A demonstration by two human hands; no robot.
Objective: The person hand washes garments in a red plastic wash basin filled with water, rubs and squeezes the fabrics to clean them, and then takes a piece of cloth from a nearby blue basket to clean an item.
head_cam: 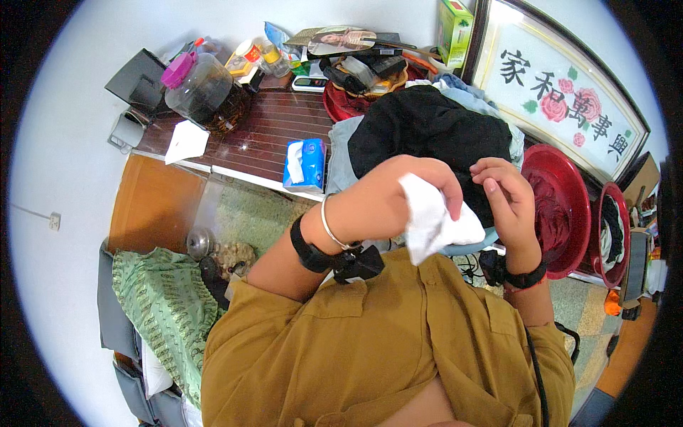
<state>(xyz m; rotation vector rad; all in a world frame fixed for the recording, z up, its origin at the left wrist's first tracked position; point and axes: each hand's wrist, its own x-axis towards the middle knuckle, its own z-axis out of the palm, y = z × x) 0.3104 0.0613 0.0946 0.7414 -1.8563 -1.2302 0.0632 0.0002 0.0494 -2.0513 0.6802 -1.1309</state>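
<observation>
My left hand (395, 195) holds a white cloth or folded tissue (440, 219) between thumb and fingers, above my shirt front. To its right my right hand (504, 195) is raised, its fingers loosely curled and apart, with nothing seen in them. Beyond both hands lies a heap of clothing, a black garment (427, 123) over light blue ones (341, 155). A blue pack of tissues (305, 165), one tissue sticking out of it, lies at the front edge of the dark red table. A white sheet or napkin (187, 142) lies at the table's left end.
A large plastic jar with a pink lid (203, 88) stands at the table's left. Behind are a basket of small things (368, 77), a hand fan (341, 40) and a green box (454, 32). Red basins (579, 213) with cloth stand at the right, before a framed picture (565, 91).
</observation>
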